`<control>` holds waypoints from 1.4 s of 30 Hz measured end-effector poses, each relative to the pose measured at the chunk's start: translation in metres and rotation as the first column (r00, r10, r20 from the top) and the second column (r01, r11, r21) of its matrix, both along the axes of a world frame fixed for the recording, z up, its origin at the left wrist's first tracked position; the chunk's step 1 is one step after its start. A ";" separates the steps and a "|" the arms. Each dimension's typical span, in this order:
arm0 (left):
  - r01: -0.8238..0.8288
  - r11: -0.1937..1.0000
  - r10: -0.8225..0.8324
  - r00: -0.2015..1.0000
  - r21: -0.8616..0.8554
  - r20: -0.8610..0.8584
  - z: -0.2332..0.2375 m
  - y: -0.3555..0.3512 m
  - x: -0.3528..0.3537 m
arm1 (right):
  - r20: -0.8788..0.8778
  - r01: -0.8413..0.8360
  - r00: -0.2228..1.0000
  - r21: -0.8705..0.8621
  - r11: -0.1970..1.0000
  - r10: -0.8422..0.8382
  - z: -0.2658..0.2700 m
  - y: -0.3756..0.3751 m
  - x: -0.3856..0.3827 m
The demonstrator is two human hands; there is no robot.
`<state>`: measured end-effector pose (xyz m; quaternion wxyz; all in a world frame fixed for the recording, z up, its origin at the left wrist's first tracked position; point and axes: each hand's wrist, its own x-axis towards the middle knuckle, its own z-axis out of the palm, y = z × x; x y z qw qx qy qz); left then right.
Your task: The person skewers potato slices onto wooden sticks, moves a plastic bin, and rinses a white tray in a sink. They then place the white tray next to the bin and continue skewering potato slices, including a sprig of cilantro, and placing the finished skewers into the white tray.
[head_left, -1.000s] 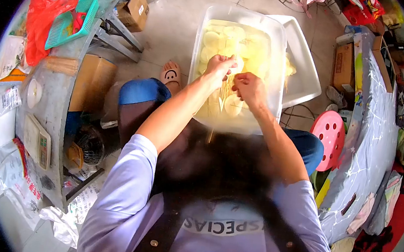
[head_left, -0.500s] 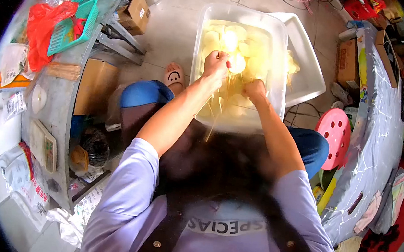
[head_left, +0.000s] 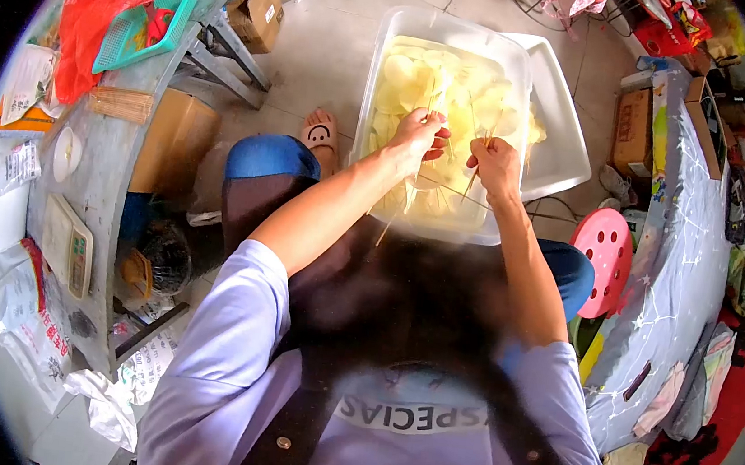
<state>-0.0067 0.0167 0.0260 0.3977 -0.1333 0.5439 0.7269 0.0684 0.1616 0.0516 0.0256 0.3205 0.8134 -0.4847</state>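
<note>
Now, skewers (head_left: 471,184) gripped in fingers (head_left: 428,134), above tub (head_left: 365,86)

The tub (head_left: 364,95) is clear, glossy plastic. The skewers (head_left: 389,225) look like pale, matt wood. The potato slices (head_left: 412,69) are smooth and wet-looking.

The letters "SPECIAS" are seen upside down in dark capitals on a pale band across the shirt (head_left: 412,416), well below the clear tub (head_left: 370,96). A smiling face is drawn on the slipper (head_left: 317,133) just left of the tub. Red characters on the white bag (head_left: 35,329) far to its lower left, and the print on the cardboard box (head_left: 631,123) to its right, cannot be read.
</note>
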 end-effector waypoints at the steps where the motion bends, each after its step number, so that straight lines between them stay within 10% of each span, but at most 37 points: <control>1: 0.009 1.000 -0.009 1.000 0.012 0.028 0.005 0.001 0.003 | -0.049 -0.003 0.999 -0.017 1.000 0.002 0.004 -0.004 0.001; 11: 0.030 0.972 -0.022 0.999 0.234 -0.039 -0.003 0.004 0.009 | -0.188 -0.004 0.982 0.048 0.999 0.013 -0.026 -0.042 -0.018; 16: 0.248 0.965 -0.230 0.956 0.082 -0.179 0.024 -0.005 0.008 | -0.229 -0.010 0.973 -0.209 0.978 -0.039 -0.002 -0.042 -0.022; 21: 0.543 0.721 -0.688 0.483 -0.430 -0.542 -0.021 -0.008 -0.005 | -0.316 -0.059 0.948 -0.254 0.965 -0.025 -0.004 -0.007 -0.035; 27: 0.654 0.244 -0.938 -0.029 -0.716 -0.347 0.009 -0.015 0.018 | -0.337 -0.151 0.939 -0.247 0.957 0.061 0.000 0.019 -0.043; 30: 0.419 0.184 -0.918 -0.249 -0.889 -0.308 0.002 -0.019 0.028 | -0.298 -0.178 0.951 -0.324 0.929 0.078 0.015 0.035 -0.044; 42: 0.067 0.259 -0.896 -0.357 -0.964 -0.265 -0.018 -0.010 0.033 | -0.208 0.292 0.930 -0.082 0.953 -0.303 -0.070 0.218 -0.048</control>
